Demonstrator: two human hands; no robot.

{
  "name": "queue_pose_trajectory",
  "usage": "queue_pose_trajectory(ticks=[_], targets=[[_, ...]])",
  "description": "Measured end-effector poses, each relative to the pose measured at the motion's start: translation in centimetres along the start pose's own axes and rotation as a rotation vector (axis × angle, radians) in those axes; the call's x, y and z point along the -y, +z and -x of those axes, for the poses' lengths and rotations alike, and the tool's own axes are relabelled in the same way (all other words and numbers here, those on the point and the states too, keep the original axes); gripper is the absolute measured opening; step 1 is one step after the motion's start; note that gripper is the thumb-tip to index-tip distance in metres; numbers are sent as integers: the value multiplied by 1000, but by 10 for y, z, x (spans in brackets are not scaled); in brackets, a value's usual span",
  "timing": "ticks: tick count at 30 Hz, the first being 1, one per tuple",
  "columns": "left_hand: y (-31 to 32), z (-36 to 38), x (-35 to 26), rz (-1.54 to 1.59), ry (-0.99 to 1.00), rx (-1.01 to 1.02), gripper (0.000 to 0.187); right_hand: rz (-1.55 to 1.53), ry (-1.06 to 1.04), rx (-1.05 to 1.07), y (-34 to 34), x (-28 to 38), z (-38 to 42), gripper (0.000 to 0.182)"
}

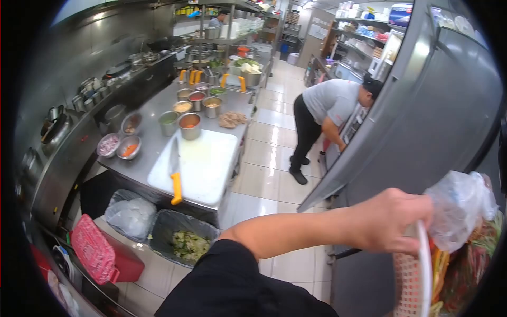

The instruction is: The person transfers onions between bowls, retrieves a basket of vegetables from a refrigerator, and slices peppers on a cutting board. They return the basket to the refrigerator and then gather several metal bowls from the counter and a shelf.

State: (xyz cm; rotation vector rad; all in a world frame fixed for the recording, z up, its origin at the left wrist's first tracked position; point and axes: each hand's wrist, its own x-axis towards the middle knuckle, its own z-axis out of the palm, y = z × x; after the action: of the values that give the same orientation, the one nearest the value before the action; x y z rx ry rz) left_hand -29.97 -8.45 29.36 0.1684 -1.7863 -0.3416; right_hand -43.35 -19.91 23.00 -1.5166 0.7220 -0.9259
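My left hand (398, 224) reaches across to the right, its fingers closed on the pale rim of a plastic basket (409, 282). In the basket, beside the hand, are a clear plastic bag (457, 208) and bagged vegetables (475, 264) with green and reddish stems. My right hand does not show. Farther to the left, a knife (176, 174) with a yellow handle lies on a white cutting board (216, 161). Behind the board stands a metal container (189, 127) with orange-red contents.
A co-worker (332, 111) bends toward equipment beyond the large grey door (369, 116). Bowls and containers stand on the steel table (148, 158). Below are a bin of vegetable scraps (190, 245), another lined bin (132, 214) and a red bin (124, 261). Tiled floor (269, 158) runs between.
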Motion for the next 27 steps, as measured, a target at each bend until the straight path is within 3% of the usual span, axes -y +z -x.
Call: queue_pose_trajectory(ticks=[6,9,11,16,19,22,27], targets=[[-146,124,-47,-372,-249,-26,31,66,56,207,113,-44,-103,87],[-191,171,-71,-570,-506,-46,27,47,75,210,135,-49,-126,83],[-208,203,-74,-632,-706,-93,27,-24,134,174,116,-92,-140,81],[-249,276,-32,-711,-1018,-330,27,-412,420,73,133,-232,-165,76],[-274,316,3,-859,-1054,-426,26,-592,520,91,178,-296,-221,72],[-298,329,29,-922,-1303,-535,25,-694,580,134,220,-333,-288,69],[-341,343,68,-1015,-1480,-663,24,-779,659,205,280,-369,-367,64]])
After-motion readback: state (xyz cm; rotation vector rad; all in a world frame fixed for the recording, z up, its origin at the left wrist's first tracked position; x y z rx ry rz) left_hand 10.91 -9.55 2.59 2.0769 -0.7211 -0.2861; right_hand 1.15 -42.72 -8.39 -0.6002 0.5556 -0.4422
